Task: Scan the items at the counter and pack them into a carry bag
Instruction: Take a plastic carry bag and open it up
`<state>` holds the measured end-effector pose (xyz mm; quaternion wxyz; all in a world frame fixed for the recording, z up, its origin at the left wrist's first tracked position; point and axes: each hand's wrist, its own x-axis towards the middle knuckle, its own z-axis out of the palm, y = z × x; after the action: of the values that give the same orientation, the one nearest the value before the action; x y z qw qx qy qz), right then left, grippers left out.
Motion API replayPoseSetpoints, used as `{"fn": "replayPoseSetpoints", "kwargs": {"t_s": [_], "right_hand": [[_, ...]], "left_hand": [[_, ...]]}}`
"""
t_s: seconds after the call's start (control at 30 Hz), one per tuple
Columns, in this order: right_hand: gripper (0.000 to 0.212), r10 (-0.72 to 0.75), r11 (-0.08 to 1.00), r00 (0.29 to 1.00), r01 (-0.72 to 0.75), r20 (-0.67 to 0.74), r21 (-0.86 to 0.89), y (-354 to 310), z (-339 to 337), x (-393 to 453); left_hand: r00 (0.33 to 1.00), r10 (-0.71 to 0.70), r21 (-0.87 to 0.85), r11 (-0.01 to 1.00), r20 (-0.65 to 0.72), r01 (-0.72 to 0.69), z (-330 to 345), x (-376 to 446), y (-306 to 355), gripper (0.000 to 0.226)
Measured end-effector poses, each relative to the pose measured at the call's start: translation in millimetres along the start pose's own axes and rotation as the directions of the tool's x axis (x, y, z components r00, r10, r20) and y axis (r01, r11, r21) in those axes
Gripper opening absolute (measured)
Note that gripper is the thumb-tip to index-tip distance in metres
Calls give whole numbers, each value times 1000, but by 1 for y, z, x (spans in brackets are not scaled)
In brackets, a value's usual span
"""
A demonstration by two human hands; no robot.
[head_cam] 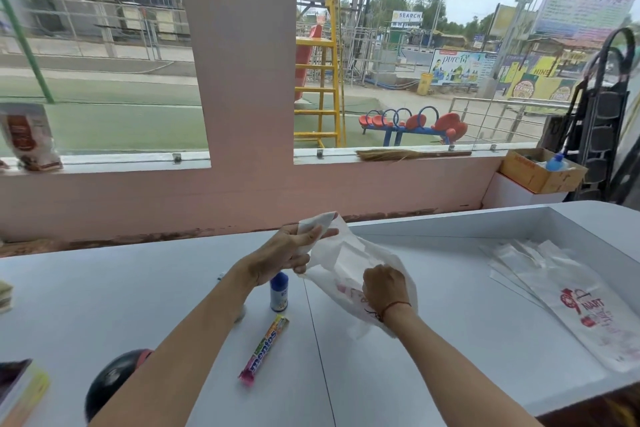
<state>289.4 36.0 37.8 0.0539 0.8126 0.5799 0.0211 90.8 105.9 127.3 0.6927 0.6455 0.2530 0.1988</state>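
Note:
Both my hands hold a white carry bag [346, 260] with red print above the middle of the grey counter [173, 288]. My left hand [294, 250] pinches its upper edge. My right hand [384, 284] grips the lower side, fingers closed on the plastic. Under my left hand stands a small blue and white bottle [279, 293], upright on the counter. A Mentos roll [265, 350] lies in front of it, pointing toward me.
A stack of flat printed bags [568, 298] lies in the sunken tray [519, 222] at right. A black rounded scanner-like object [110, 381] sits near left, a book or box [20, 388] at the left edge. A low wall with windows runs beyond the counter.

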Motion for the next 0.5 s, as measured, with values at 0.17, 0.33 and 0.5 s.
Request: {"fn": "replayPoseSetpoints", "kwargs": {"t_s": [0.17, 0.33, 0.5], "right_hand": [[82, 42, 999, 932, -39, 359, -17, 7, -10, 6], [40, 6, 957, 954, 81, -299, 277, -18, -48, 15], [22, -340, 792, 817, 516, -467, 326, -74, -69, 15]], "left_hand": [[998, 51, 266, 963, -38, -39, -6, -16, 14, 37], [970, 204, 344, 927, -131, -149, -9, -33, 27, 25], [928, 274, 332, 925, -250, -184, -35, -34, 27, 29]]}}
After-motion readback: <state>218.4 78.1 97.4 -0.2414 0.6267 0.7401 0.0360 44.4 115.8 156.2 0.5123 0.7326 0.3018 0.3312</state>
